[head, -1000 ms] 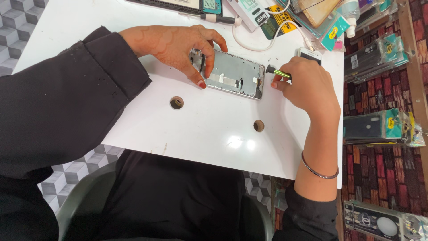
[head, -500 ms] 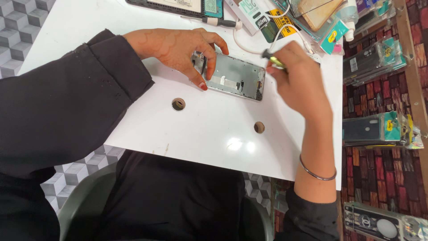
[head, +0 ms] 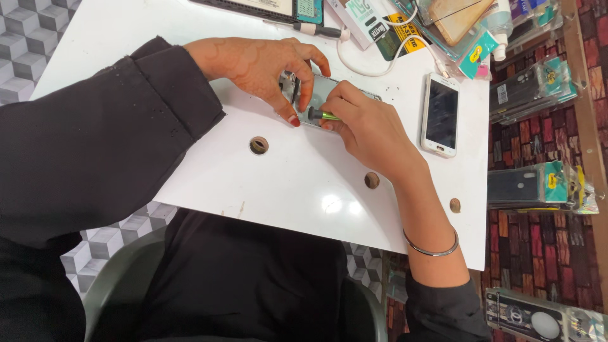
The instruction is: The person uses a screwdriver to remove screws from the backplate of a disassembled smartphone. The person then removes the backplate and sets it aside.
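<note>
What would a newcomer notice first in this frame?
Both hands meet mid-table over an opened phone: the left hand steadies it, the right hand works a small green screwdriver on it. To the right, a white phone lies face up on the white table.

a single head-worn camera looks steeply down from close above the white table [head: 304,183], the person's lap at 6 o'clock, the cluttered far edge at 12 o'clock.

Bright overhead light, glare spots on the white table [head: 329,204], soft shadows, sharp focus.
</note>
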